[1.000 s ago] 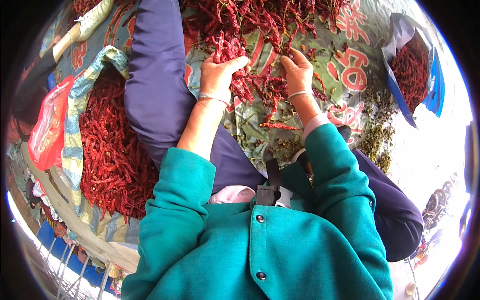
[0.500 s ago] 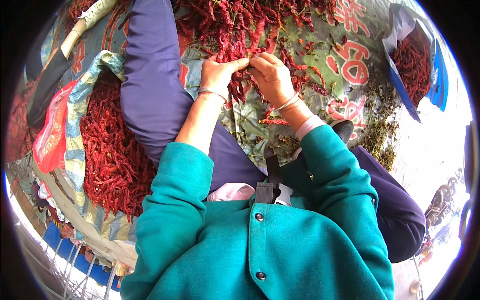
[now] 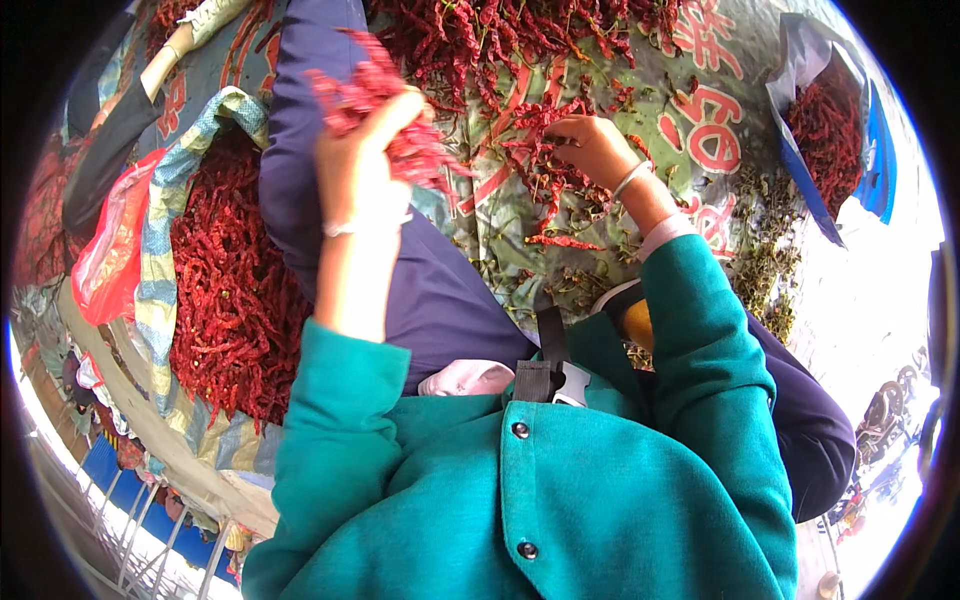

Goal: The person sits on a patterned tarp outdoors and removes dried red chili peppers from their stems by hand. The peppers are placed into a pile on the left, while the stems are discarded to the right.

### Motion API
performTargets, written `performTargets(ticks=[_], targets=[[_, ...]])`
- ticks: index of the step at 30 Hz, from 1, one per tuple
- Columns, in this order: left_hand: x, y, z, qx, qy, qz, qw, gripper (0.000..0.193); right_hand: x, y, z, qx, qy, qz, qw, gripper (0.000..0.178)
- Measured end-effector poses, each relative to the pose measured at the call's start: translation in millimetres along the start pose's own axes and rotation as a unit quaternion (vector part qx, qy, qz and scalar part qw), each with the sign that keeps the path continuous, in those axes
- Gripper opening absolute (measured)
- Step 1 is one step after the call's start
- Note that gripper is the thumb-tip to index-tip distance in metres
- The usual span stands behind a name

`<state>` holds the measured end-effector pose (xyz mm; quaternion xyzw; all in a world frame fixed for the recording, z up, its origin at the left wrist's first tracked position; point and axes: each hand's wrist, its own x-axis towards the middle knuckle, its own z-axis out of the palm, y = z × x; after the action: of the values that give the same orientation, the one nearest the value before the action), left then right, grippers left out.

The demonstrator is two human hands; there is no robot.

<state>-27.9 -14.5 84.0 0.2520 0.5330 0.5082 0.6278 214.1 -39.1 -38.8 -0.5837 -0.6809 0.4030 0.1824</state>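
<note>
My left hand (image 3: 362,165) is closed around a bunch of dried red chilies (image 3: 362,92), held up over my left thigh. Chilies stick out past the fingers on both sides, blurred by motion. Farther right, my right hand (image 3: 603,152) hangs low over a small scatter of dried chilies (image 3: 548,185) on the printed tarp (image 3: 680,185). Its fingers are bent together in a pinch; a dark bit seems to sit between the tips, too small to name. A large heap of dried chilies (image 3: 530,35) lies beyond both hands.
Left of my leg stands a striped woven sack (image 3: 155,270) full of dried chilies (image 3: 230,290), beside a red plastic bag (image 3: 110,250). Another person's gloved hand (image 3: 212,18) is at the upper left. Stems and leaf scraps (image 3: 765,235) litter the right side, near a blue-white sack (image 3: 800,165).
My hands were together over the chilies; they have parted. The left has swung left and up with a bunch of chilies, while the right has shifted slightly right.
</note>
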Motion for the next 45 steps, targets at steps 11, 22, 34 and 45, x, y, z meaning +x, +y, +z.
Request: performTargets(ticks=[11,22,34,45], targets=[[-44,110,-226,0.642,0.254,0.3,0.659,0.058,42,-8,45,-0.354,0.025,-0.086,0.931,0.028],[-26,80,-305,0.85,0.273,0.098,0.439,0.073,46,-19,47,-0.424,0.013,-0.168,0.89,0.023],[-20,164,-302,0.679,0.144,-0.06,0.717,0.118,49,-25,5,-0.045,0.143,-0.068,0.986,0.027],[-60,99,-95,0.506,-0.086,0.199,0.834,0.024,15,-52,-5,0.473,0.083,0.152,0.864,0.016]])
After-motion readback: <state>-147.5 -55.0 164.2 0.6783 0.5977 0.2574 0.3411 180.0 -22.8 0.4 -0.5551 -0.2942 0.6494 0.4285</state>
